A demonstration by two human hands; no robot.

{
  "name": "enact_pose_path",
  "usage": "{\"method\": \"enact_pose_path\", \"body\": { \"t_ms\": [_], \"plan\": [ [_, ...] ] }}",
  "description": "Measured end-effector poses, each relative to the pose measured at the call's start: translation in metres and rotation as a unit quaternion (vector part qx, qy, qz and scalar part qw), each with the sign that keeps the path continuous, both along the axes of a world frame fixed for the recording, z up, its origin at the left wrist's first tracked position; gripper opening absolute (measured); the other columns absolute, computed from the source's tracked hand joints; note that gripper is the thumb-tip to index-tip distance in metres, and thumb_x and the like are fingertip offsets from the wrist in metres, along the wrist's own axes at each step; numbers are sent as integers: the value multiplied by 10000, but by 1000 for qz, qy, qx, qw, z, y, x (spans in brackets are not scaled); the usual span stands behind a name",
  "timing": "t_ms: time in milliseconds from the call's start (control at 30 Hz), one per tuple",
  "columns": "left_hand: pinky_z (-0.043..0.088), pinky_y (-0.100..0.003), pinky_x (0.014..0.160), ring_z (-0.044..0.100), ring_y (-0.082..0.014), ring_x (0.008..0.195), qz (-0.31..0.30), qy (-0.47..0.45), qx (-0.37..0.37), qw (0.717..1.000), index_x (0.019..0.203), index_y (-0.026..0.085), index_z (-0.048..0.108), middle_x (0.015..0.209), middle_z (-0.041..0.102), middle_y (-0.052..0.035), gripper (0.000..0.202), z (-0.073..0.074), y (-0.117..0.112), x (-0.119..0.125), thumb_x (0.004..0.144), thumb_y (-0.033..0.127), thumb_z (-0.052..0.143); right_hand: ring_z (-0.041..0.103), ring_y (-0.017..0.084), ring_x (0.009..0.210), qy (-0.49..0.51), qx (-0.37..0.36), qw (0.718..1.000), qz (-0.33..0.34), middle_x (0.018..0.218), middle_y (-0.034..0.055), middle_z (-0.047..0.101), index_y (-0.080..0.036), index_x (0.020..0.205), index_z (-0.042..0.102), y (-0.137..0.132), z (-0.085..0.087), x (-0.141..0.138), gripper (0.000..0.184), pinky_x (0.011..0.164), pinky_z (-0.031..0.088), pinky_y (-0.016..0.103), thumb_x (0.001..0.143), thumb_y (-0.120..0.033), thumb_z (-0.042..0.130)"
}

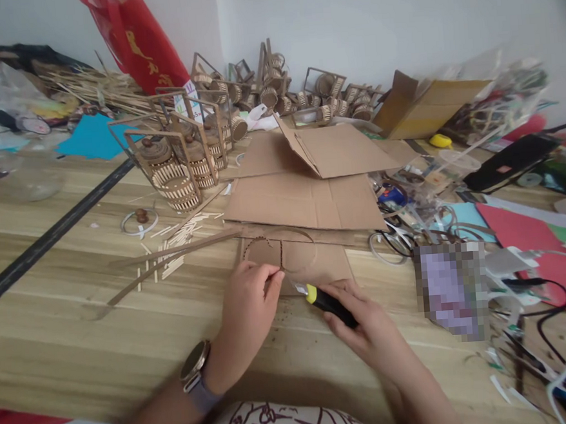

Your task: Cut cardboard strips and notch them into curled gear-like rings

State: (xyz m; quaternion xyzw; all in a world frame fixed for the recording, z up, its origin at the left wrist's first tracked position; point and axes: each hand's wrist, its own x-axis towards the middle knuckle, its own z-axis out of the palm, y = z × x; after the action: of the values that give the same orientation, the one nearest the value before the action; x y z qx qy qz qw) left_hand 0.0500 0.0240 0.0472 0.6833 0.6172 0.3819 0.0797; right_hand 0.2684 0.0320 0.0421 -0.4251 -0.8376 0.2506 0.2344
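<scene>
My right hand (368, 322) is closed round a black and yellow utility knife (335, 306), its blade pointing up and left. The blade tip is close to my left hand (250, 301), which is pinched on a thin brown notched strip (281, 254). Part of that strip curls over a piece of cardboard (325, 264), and my fingers hide its near end. Small brown crumbs lie on the wooden table (152, 357) beneath my hands. Thin pale sticks (183, 245) and long brown strips (188, 246) are to the left.
Small bamboo baskets with tall handles (177, 187) stand at the back left, with more piled by the wall. Folded cardboard (301, 201) lies ahead. A black bar (56, 234) crosses the left side. Cables (551, 309), papers and a black speaker (512, 160) crowd the right.
</scene>
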Motion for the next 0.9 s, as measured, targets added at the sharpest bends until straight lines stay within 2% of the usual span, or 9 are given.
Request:
{"method": "enact_pose_path", "body": {
  "t_ms": [233, 700, 900],
  "plan": [
    [491, -328, 704, 615, -209, 770, -14, 22, 5, 1000, 766, 183, 663, 749, 690, -40, 172, -3, -1, 4, 894, 130, 561, 656, 181, 890, 58, -2, 998, 0, 959, 77, 672, -203, 1173, 619, -2, 3, -7, 289, 753, 545, 280, 917, -177, 488],
    [453, -336, 680, 599, -225, 766, -17, 52, 8, 998, 752, 172, 652, 705, 659, -43, 167, -2, -4, 7, 878, 107, 564, 667, 191, 896, 61, -14, 998, -13, 968, 80, 684, -210, 1179, 647, -3, 1, -6, 303, 758, 549, 284, 923, -204, 486],
    [437, -352, 684, 585, -241, 777, -17, 94, 29, 995, 724, 175, 626, 702, 672, -39, 178, -2, -5, 9, 873, 92, 574, 662, 191, 871, 54, -23, 998, -17, 941, 76, 679, -212, 1178, 652, -3, 1, -7, 307, 743, 545, 285, 929, -210, 473]
  ]
}}
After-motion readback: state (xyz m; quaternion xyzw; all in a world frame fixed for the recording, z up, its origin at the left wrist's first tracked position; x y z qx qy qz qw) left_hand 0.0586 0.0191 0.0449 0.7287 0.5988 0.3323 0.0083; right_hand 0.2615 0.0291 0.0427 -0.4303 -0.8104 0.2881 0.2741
